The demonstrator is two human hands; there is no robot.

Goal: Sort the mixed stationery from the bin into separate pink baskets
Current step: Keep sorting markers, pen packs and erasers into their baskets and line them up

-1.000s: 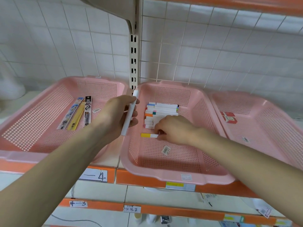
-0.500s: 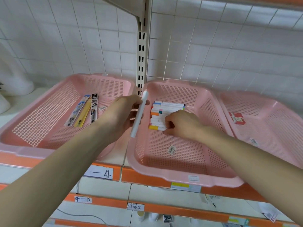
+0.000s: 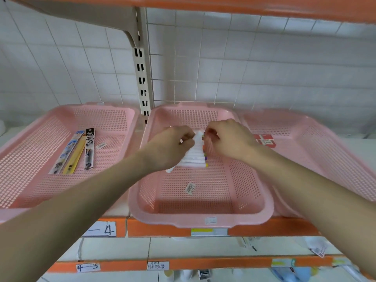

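Both of the person's arms reach into the middle basket (image 3: 252,216), one of three pink mesh baskets standing side by side on an orange-edged shelf (image 3: 162,231) against a white tiled wall (image 3: 264,68). A row of markers (image 3: 196,157), white barrels lying crosswise with coloured caps to the right, sits in the far half of that basket. The left hand (image 3: 169,148) is at the left end of the row, its fingers curled in, and the end of a white marker (image 3: 169,170) pokes out from under the near side of the palm, so it looks gripped inside the curl. The right hand (image 3: 230,141) is at the capped end of the row, fingers bent and close together against the caps; the blur keeps me from telling whether they pinch a marker or only touch the row. Nearer in the same basket a barcode sticker (image 3: 190,188) lies flat on the mesh. The left basket (image 3: 30,151) holds three long packaged refills (image 3: 75,153) lying side by side, with a small sticker just right of them. The right basket (image 3: 325,151) has a few red-and-white boxes (image 3: 264,139) at its far left corner. A slotted upright (image 3: 142,78) rises behind the gap between the left and middle baskets, and a handwritten label (image 3: 99,228) sits on the shelf edge below the left basket.
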